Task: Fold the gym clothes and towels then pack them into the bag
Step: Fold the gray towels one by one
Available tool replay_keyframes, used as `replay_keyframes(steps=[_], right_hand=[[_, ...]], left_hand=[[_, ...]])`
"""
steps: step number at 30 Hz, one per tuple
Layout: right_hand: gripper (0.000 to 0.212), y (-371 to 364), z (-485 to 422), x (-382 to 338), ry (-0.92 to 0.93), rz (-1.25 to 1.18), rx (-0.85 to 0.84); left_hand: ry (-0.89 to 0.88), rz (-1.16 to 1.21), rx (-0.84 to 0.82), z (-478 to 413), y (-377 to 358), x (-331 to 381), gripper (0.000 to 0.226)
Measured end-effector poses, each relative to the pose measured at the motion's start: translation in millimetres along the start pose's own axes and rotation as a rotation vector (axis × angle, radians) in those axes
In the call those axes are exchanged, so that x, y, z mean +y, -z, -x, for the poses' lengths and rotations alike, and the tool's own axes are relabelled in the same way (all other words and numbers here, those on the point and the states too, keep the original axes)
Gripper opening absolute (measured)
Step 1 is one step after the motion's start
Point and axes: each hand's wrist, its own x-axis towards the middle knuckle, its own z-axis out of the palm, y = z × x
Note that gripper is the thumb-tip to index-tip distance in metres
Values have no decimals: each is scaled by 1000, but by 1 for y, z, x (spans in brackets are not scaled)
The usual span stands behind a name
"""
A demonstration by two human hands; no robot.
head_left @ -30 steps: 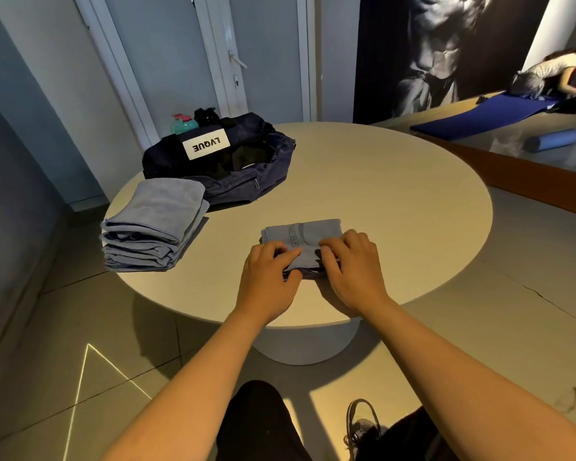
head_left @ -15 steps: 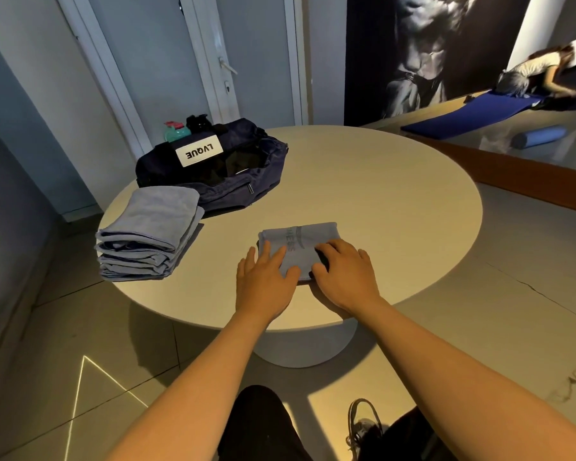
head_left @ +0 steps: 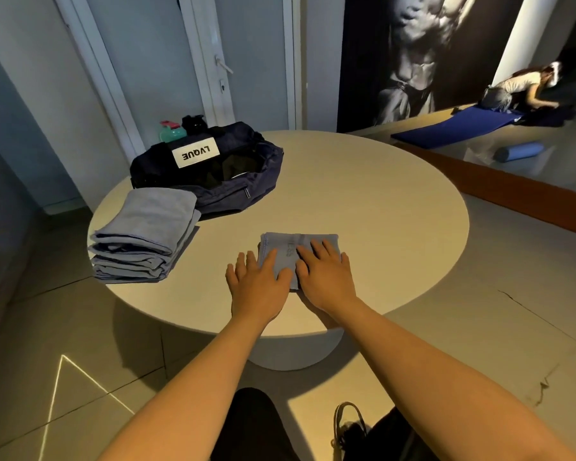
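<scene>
A small folded blue-grey garment (head_left: 290, 247) lies near the front edge of the round beige table (head_left: 379, 211). My left hand (head_left: 258, 284) lies flat with spread fingers on its left part. My right hand (head_left: 326, 277) presses flat on its right part. A stack of folded grey-blue towels (head_left: 143, 234) sits at the table's left edge. Behind it, a dark navy gym bag (head_left: 213, 171) with a white label stands unzipped, its inside dark.
A teal bottle (head_left: 170, 131) and a black object (head_left: 193, 123) show behind the bag. A door stands behind the table. A mirror at the right reflects a blue mat (head_left: 453, 126) and a person. My shoe (head_left: 346, 427) is on the tiled floor below.
Both hands went from curled on the garment's near edge to lying flat with straight fingers on top of it. The view has shifted slightly.
</scene>
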Motion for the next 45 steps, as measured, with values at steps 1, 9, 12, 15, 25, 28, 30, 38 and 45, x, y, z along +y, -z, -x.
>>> replay_keyframes(steps=[1, 9, 12, 15, 25, 28, 30, 38, 45], right_hand=[[53, -1, 3, 0, -11, 13, 16], [47, 3, 15, -1, -115, -33, 13], [45, 6, 21, -3, -99, -20, 44], [40, 9, 22, -5, -82, -8, 80], [31, -4, -65, -4, -79, -249, 143], [33, 0, -76, -12, -152, -253, 64], [33, 17, -85, -27, -249, -221, -70], [35, 104, -91, -136, -439, -423, -362], [31, 141, -99, -245, -610, -625, -402]], left_hand=[[9, -1, -2, 0, 0, 0, 60], [-106, 211, -1, -4, 1, -4, 52], [-120, 273, 13, 2, 4, -3, 51], [-116, 331, 9, 5, 10, -1, 49], [4, 689, 68, -71, 13, -5, 53], [39, 604, -68, -93, 16, -5, 58], [57, 547, -159, -96, 30, -6, 58], [86, 477, -311, -56, 164, -46, 43], [60, 469, -308, -51, 267, -113, 34]])
